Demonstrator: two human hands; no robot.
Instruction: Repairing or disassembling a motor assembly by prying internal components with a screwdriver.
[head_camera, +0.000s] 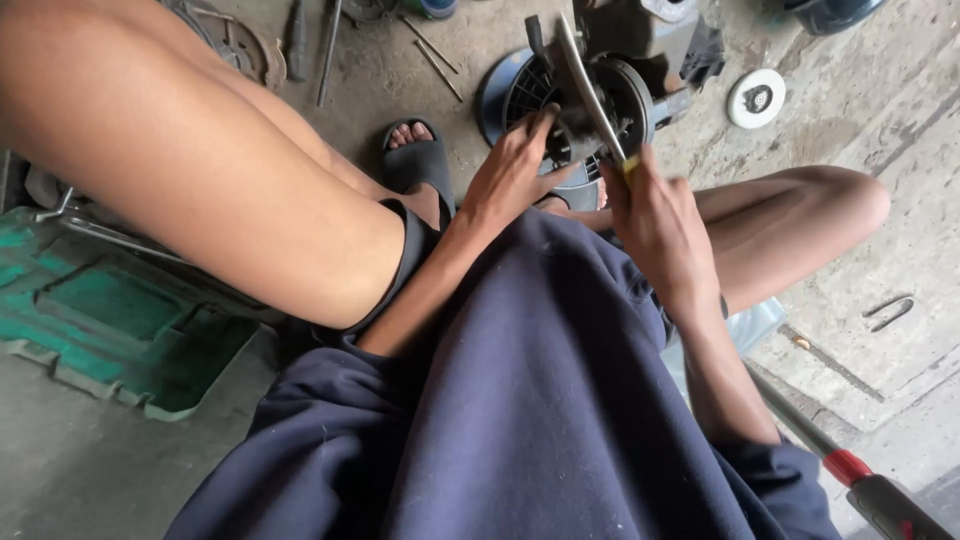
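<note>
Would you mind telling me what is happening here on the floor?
A person sits on the concrete floor with a dark round motor-like machine part in front of their knees. The left hand rests against the part's side, steadying it. The right hand grips a yellow-handled tool with a long metal shaft laid across the part's face. A white round disc lies beside it, and a green plastic tray sits to the left.

Left hand (515, 170) steadies a dark motor housing (610, 90); right hand (655, 215) grips a screwdriver (592, 92).
</note>
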